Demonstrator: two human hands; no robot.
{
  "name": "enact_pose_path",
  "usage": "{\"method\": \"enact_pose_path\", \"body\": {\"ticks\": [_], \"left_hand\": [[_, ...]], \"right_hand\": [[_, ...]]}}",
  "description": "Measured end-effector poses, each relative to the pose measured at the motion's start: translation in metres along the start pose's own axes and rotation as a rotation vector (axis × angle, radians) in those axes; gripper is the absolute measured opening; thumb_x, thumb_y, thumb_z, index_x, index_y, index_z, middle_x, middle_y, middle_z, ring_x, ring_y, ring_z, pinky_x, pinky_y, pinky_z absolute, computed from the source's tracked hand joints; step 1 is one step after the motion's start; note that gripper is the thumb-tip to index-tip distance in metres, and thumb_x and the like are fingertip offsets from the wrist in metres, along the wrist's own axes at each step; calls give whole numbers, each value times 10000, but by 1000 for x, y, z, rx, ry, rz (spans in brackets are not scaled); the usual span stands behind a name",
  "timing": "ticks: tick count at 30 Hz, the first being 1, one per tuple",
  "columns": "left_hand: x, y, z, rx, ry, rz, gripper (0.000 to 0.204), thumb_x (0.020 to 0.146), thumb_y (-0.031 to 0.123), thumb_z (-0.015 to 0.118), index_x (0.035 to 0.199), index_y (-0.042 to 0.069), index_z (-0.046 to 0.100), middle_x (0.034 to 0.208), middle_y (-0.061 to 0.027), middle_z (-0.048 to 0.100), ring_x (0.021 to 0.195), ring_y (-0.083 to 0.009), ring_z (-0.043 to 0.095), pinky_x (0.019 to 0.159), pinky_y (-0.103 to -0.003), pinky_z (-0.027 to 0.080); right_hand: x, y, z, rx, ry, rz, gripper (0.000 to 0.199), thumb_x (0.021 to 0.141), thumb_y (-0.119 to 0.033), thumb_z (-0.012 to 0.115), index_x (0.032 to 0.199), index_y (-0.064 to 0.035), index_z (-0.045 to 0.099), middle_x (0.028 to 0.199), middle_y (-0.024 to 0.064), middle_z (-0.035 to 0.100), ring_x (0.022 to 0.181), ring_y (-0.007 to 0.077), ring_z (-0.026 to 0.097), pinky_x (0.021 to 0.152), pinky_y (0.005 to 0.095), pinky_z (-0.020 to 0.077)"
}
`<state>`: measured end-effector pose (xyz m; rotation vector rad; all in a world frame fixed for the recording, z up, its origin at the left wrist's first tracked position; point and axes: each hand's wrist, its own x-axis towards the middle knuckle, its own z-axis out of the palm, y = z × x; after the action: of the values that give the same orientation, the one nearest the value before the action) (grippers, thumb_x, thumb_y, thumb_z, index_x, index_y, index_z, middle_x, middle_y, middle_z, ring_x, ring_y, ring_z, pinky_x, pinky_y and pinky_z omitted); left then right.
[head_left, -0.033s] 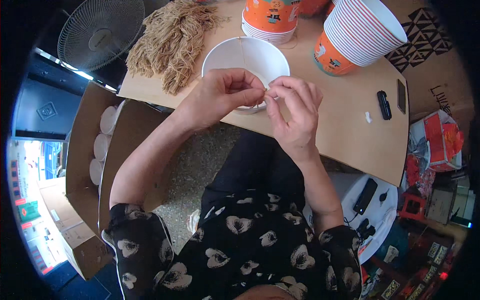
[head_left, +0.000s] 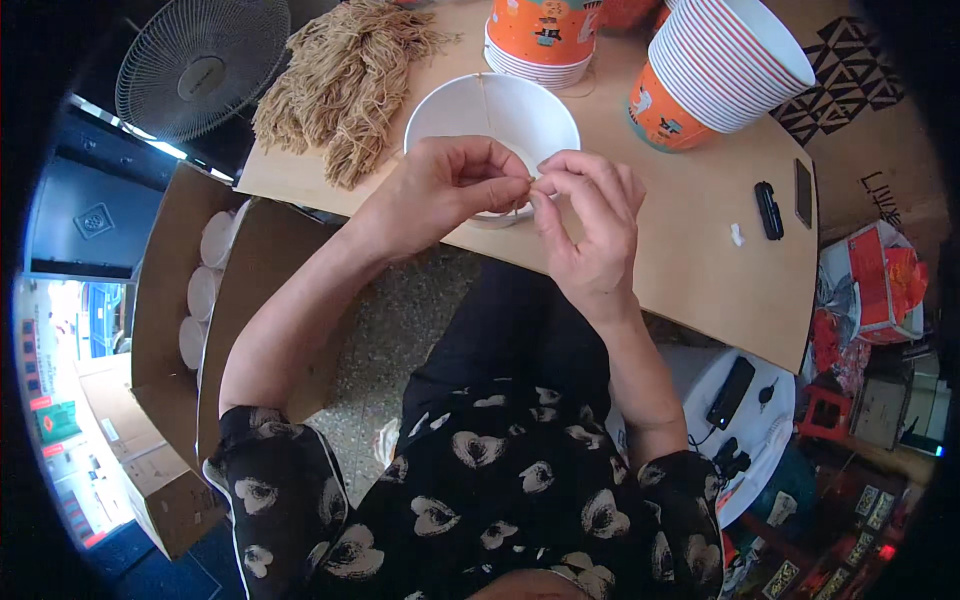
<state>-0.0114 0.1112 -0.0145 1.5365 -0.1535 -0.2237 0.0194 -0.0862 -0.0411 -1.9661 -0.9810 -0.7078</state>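
Observation:
A white paper tub (head_left: 530, 110) stands at the front edge of the table, its mouth facing up toward me. Over its near rim, my left hand (head_left: 440, 190) and my right hand (head_left: 597, 220) meet fingertip to fingertip. Both pinch a small bit of thin tan string, mostly hidden by the fingers. A strand of string (head_left: 484, 100) also runs over the far rim and down the inner wall. To the left of the tub lies a loose heap of cut tan strings (head_left: 345, 85).
Stacks of orange-printed tubs stand behind (head_left: 540, 35) and at the right (head_left: 690, 95). A black object (head_left: 768, 210) and a phone-like slab (head_left: 803, 193) lie on the table's right. On the left are an open carton (head_left: 165, 350) holding tubs and a fan (head_left: 203, 75).

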Motion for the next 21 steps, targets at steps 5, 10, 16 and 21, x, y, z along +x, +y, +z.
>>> {"method": "enact_pose_path", "body": {"ticks": [5, 10, 16, 21], "left_hand": [[0, 0, 2, 44, 12, -19, 162, 956, 87, 663, 1048, -46, 654, 922, -49, 687, 887, -87, 644, 792, -232, 539], [-2, 0, 2, 129, -20, -22, 179, 982, 119, 637, 1092, -22, 623, 1000, -30, 662, 932, -85, 634, 853, -239, 540], [-3, 6, 8, 84, 61, 13, 181, 925, 90, 707, 1035, -50, 672, 921, -42, 702, 853, -79, 654, 778, -231, 552], [-3, 0, 9, 65, 65, 79, 161, 892, 52, 737, 1010, -44, 685, 921, -39, 706, 842, -75, 658, 772, -236, 564]], "right_hand": [[4, -1, -3, 47, -60, 35, 183, 786, -29, 716, 939, -72, 624, 1073, 46, 626, 997, 257, 561, 926, 416, 358], [5, 1, -5, 174, -127, 140, 136, 809, -27, 691, 919, -55, 618, 1094, 72, 624, 1058, 277, 562, 966, 414, 360], [7, 2, -8, 453, -138, 373, 47, 849, -32, 665, 877, -8, 635, 1093, 106, 644, 1089, 263, 584, 966, 376, 428], [8, 5, -9, 516, -147, 424, 63, 857, -52, 684, 865, 6, 659, 1071, 111, 669, 1046, 221, 611, 946, 348, 453]]}}
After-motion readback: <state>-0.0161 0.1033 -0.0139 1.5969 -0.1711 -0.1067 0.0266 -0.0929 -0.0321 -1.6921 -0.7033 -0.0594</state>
